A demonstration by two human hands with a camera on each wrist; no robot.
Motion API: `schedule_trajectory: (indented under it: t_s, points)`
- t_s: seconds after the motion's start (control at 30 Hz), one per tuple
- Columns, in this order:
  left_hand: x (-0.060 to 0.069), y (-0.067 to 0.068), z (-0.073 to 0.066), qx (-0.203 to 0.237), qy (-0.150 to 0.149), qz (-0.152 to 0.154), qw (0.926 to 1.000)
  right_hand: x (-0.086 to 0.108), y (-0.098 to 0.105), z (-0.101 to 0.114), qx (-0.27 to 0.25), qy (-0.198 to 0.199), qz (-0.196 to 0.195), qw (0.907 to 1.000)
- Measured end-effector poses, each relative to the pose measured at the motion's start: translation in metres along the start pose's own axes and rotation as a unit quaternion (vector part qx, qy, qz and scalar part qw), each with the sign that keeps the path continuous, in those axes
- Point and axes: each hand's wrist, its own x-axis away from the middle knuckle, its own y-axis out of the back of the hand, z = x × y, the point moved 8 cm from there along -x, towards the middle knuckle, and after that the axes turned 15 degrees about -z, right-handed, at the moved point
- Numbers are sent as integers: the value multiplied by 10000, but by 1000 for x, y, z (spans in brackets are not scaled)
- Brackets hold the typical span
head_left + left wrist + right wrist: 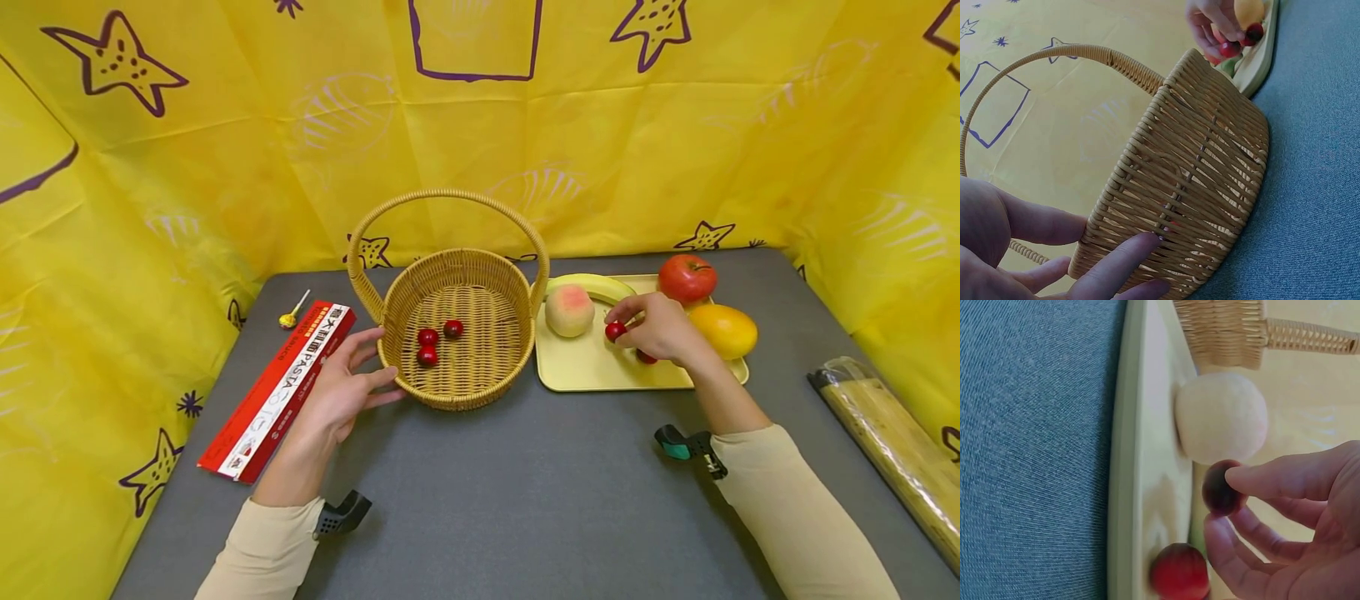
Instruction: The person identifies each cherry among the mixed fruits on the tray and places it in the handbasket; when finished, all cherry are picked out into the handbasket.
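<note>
A wicker basket (465,392) with a tall handle holds three cherries (427,356). The left hand (348,387) touches its left rim, thumb and fingers spread against the weave, as the left wrist view also shows. Over the yellow tray (585,375), the right hand (660,329) pinches a cherry (1221,487) between thumb and fingertips. Another cherry (1179,572) lies on the tray below that hand. A peach (570,311), a banana (600,286), a tomato (687,278) and a yellow mango-like fruit (723,332) are on the tray around the hand.
A red pasta box (277,392) lies left of the basket, beside a lollipop (288,320). At the table's right edge lies a clear plastic package (885,442). Yellow patterned cloth (465,125) hangs behind and at both sides of the grey table (487,500).
</note>
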Motion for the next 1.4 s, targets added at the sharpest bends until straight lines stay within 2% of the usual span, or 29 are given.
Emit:
schedule_trajectory:
  t_s: [0.3, 0.7, 1.17, 1.4]
  points:
    - [1, 2, 1, -13, -2, -3, 10000, 9, 2, 5, -435, -212, 145, 9987]
    - [1, 0, 0, 46, -7, 40, 10000, 22, 8, 15, -1094, -568, 423, 9915]
    - [0, 0, 0, 79, -19, 59, 9999, 32, 11, 50, -1468, -24, 527, 9878]
    - [0, -1, 0, 82, -39, 79, 9999, 36, 8, 65, -1709, 7, 683, 9829]
